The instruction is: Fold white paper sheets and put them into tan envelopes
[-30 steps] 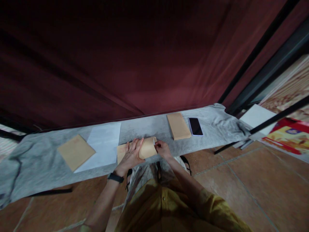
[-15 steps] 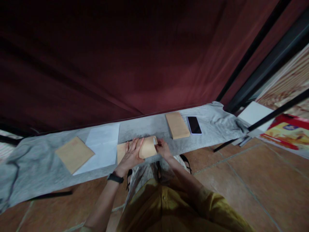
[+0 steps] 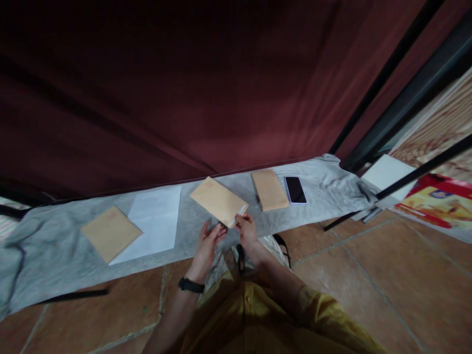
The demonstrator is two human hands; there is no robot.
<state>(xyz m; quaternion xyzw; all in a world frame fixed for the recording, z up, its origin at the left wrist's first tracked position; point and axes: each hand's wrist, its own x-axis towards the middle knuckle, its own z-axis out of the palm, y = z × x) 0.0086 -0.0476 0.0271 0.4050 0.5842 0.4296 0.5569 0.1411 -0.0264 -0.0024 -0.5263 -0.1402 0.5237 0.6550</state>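
Observation:
A tan envelope (image 3: pixel 217 199) is tilted in front of me, a pale strip showing at its right end. My right hand (image 3: pixel 246 229) pinches that right end between thumb and fingers. Just below the envelope's lower edge is my left hand (image 3: pixel 209 246), with its thumb apart from its fingers and nothing held; whether its fingertips touch the paper I cannot tell. To the left, another tan envelope (image 3: pixel 110 233) overlaps a creased white sheet of paper (image 3: pixel 157 219). A stack of tan envelopes (image 3: pixel 270 190) lies to the right of my hands.
A smartphone (image 3: pixel 295 190) with a dark screen rests right of the stack. Grey cloth (image 3: pixel 51 246) covers the narrow bench. Behind it hangs a dark red curtain (image 3: pixel 221 98). At the far right are black metal bars (image 3: pixel 424 174) and a red and yellow package (image 3: pixel 438 201).
The envelope in front of me has turned, its left end swinging away toward the curtain. My left hand has come off its top and moved nearer my body. My right hand still grips its end.

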